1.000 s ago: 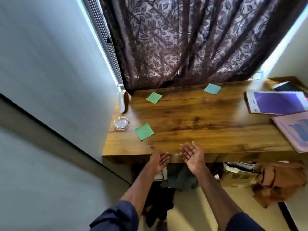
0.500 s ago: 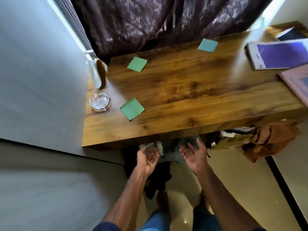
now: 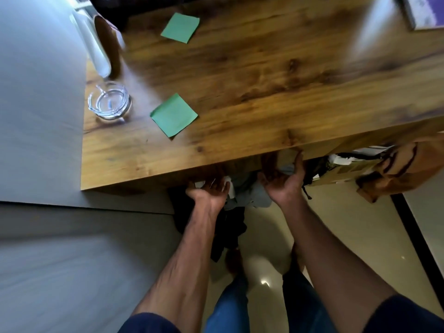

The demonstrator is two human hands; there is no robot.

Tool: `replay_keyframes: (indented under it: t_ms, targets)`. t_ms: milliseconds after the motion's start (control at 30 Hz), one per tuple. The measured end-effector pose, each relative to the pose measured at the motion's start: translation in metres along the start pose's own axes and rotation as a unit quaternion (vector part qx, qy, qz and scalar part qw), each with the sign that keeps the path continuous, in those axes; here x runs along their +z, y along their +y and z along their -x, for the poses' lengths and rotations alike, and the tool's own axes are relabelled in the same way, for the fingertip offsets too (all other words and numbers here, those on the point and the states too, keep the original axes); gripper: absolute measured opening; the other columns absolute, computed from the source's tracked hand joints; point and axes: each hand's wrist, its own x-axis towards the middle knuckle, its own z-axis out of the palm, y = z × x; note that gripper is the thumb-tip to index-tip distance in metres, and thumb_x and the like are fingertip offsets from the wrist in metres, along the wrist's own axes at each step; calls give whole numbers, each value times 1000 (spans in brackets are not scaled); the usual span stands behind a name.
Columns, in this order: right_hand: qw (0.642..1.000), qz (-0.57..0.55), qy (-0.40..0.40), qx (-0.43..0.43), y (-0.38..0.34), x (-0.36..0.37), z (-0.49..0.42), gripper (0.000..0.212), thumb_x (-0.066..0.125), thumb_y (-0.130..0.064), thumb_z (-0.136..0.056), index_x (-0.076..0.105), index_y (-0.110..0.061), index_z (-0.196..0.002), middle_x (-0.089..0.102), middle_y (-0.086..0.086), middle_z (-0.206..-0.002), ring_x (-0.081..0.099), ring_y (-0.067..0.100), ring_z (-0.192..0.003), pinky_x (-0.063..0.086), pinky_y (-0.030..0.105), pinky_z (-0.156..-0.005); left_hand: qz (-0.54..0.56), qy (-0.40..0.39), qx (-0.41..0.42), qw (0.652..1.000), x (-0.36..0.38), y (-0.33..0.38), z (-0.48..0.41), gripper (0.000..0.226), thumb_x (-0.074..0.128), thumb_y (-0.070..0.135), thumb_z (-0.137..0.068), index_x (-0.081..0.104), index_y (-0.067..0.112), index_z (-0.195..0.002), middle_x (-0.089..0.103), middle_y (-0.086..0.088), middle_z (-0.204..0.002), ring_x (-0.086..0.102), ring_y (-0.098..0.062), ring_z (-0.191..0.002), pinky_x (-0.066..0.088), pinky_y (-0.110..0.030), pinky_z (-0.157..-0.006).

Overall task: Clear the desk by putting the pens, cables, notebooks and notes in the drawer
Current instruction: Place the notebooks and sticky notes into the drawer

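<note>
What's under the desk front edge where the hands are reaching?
Both palms-up hands, left hand and right hand, reach beneath the desk edge. Grey cloth and white scraps show there. Their fingertips and any drawer are hidden by the desktop.

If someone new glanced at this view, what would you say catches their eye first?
Probably the two bare hands, left hand and right hand, reaching palm-up under the front edge of the wooden desk. Next come two green notes on top, one near the front and another farther back. A glass ashtray sits at the desk's left edge.
</note>
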Motion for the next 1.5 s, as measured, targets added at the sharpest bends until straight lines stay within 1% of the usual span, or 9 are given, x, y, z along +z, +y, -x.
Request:
replay_keyframes:
  t_ms: [167, 700, 833, 933, 1067, 1133, 1200, 1333, 1500]
  targets:
    - [999, -21, 28, -16, 4, 1, -4, 93, 83, -67, -61, 61, -10, -131, 64, 10, -134, 67, 27, -117, 50, 45, -105, 41, -16, 7, 999, 2, -4, -3, 77, 38, 63, -93, 46, 6, -144, 49, -20, -146, 49, -37, -133, 36, -52, -116]
    - [997, -37, 59, -33, 17, -47, 67, 85, 80, -61, -72, 58, -9, -136, 65, 10, -134, 65, 28, -122, 45, 44, -111, 126, -2, -2, 992, -44, -33, 57, 68, 43, 55, -94, 54, 0, -133, 56, -25, -136, 54, -40, -129, 39, -61, -111]
    - [973, 182, 135, -34, 26, -46, 87, 41, 66, -41, -92, 66, -7, -116, 67, 15, -119, 64, 26, -104, 51, 41, -101, -96, 30, 4, 995, -47, -45, 84, 54, 31, 42, -104, 56, 0, -127, 62, -23, -129, 60, -38, -121, 46, -58, -108]
    - [784, 587, 156, -129, 38, -37, 118, 16, 65, -26, -94, 75, -13, -91, 77, 11, -99, 72, 28, -88, 60, 41, -85, -495, 25, 137, 858, -56, -56, 116, 28, 50, 34, -103, 67, 17, -116, 72, -4, -113, 67, -27, -111, 57, -45, -96]
    - [490, 762, -37, -422, 28, -15, 140, 19, 57, -30, -98, 72, -18, -100, 71, -5, -96, 64, 7, -91, 43, 6, -83, -722, -51, 519, 455, -55, -42, 128, 13, 55, 26, -98, 62, 22, -109, 62, 7, -105, 58, -8, -96, 51, -18, -83]
    - [402, 777, -61, -480, 10, 5, 132, 21, 56, -23, -97, 68, -14, -112, 67, -1, -113, 58, 10, -110, 38, 12, -100, -754, -83, 558, 337, -38, -28, 123, 21, 52, 23, -98, 60, 16, -117, 59, 0, -117, 54, -12, -107, 49, -23, -91]
    - [362, 822, -48, -437, -4, 20, 123, 27, 54, -24, -99, 66, -10, -119, 65, 4, -122, 56, 17, -120, 41, 28, -108, -794, -81, 525, 294, -22, -20, 120, 26, 46, 25, -102, 60, 13, -121, 60, -4, -122, 56, -17, -114, 48, -32, -99]
    - [276, 902, -18, -331, -16, 23, 118, 35, 38, -38, -105, 60, -19, -86, 57, -1, -80, 55, 19, -80, 47, 41, -90, -845, -45, 460, 269, -12, -21, 123, 45, 28, 34, -108, 64, 15, -90, 65, -5, -86, 63, -21, -81, 51, -40, -85]
    - [259, 921, -18, -289, -16, 19, 127, 47, 32, -43, -105, 65, -16, -85, 61, 2, -74, 58, 21, -72, 48, 39, -77, -859, -51, 424, 283, -18, -26, 130, 51, 29, 35, -108, 64, 14, -77, 62, -4, -70, 55, -18, -60, 52, -35, -71]
